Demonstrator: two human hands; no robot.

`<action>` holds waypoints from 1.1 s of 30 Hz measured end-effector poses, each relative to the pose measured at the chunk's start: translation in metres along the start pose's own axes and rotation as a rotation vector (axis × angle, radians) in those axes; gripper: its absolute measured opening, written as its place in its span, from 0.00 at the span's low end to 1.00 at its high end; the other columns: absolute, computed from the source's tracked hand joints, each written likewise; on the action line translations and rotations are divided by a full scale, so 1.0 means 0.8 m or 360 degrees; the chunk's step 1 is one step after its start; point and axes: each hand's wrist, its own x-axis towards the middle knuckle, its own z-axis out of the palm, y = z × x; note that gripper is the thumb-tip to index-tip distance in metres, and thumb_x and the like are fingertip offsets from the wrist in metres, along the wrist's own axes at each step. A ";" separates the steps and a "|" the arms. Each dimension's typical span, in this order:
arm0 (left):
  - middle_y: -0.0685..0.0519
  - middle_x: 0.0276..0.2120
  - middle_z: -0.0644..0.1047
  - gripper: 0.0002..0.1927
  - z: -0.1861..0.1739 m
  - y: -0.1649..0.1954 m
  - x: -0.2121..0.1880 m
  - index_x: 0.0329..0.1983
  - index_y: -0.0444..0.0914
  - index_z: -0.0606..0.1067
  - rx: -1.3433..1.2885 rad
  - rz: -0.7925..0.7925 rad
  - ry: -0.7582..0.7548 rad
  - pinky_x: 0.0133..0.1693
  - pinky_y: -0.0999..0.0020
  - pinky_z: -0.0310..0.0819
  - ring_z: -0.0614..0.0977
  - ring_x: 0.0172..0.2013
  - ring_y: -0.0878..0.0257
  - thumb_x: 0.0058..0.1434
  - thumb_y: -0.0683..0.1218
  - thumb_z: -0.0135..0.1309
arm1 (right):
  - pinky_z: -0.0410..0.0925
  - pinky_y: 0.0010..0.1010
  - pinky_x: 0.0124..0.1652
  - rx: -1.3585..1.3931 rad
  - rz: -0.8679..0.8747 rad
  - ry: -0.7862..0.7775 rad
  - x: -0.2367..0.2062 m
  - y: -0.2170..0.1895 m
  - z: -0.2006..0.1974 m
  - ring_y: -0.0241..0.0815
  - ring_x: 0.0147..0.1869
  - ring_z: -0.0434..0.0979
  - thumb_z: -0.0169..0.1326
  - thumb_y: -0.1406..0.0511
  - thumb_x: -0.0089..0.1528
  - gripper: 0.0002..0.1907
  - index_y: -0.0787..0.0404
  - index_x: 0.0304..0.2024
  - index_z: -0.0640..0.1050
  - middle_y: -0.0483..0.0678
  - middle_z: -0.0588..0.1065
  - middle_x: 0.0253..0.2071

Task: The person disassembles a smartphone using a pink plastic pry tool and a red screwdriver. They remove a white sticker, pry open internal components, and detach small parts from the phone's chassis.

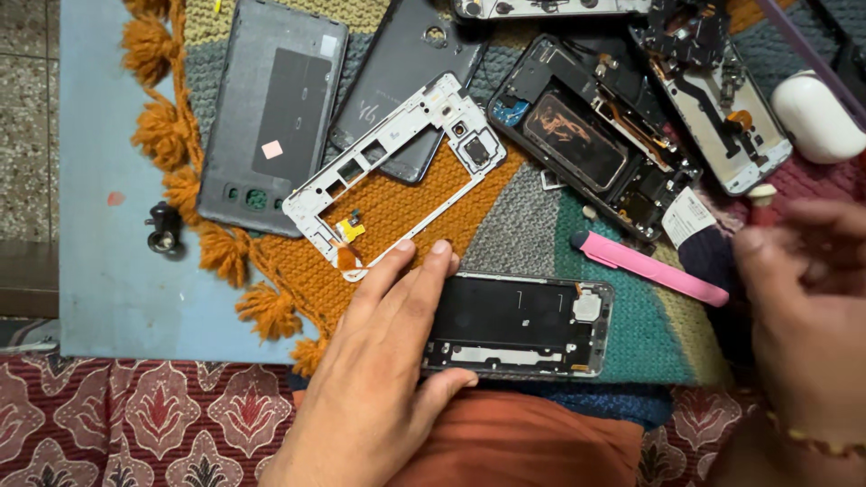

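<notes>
Left hand [379, 361] presses flat, fingers spread, steadying the opened black phone chassis [519, 325] on the knitted mat [505, 225]; keep it pinned. Right hand [803, 298], blurred, curls around a red-handled tool [760, 206].

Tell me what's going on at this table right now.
A person is working over several taken-apart phones spread on a knitted mat. Their left hand presses down on the left end of an opened phone body lying flat near the mat's front edge. The right hand is blurred and grips a thin red-handled tool. A pink pry tool lies just beyond the phone body, a white mid-frame rests above the left hand, and grey back covers sit farther back.
</notes>
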 end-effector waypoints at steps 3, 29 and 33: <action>0.41 0.65 0.69 0.52 0.000 -0.001 0.001 0.71 0.31 0.57 -0.0020 -0.0007 -0.0011 0.65 0.51 0.58 0.63 0.69 0.39 0.46 0.45 0.70 | 0.66 0.19 0.29 -0.0464 -0.0090 -0.0378 -0.008 -0.006 -0.016 0.31 0.31 0.74 0.65 0.70 0.62 0.16 0.65 0.51 0.77 0.46 0.77 0.34; 0.40 0.63 0.71 0.50 -0.001 -0.002 -0.002 0.71 0.31 0.59 0.0021 0.0046 0.0033 0.66 0.50 0.59 0.65 0.68 0.38 0.47 0.47 0.70 | 0.80 0.40 0.45 0.1472 -0.0161 -0.0931 -0.070 0.090 -0.061 0.43 0.40 0.81 0.58 0.80 0.58 0.16 0.58 0.44 0.75 0.49 0.69 0.37; 0.40 0.64 0.70 0.49 -0.001 -0.002 -0.003 0.71 0.32 0.59 0.0058 0.0035 0.0023 0.66 0.50 0.58 0.64 0.68 0.37 0.48 0.48 0.70 | 0.77 0.40 0.39 0.1485 -0.0072 -0.0895 -0.089 0.097 -0.056 0.44 0.39 0.76 0.59 0.82 0.56 0.16 0.60 0.41 0.74 0.50 0.68 0.37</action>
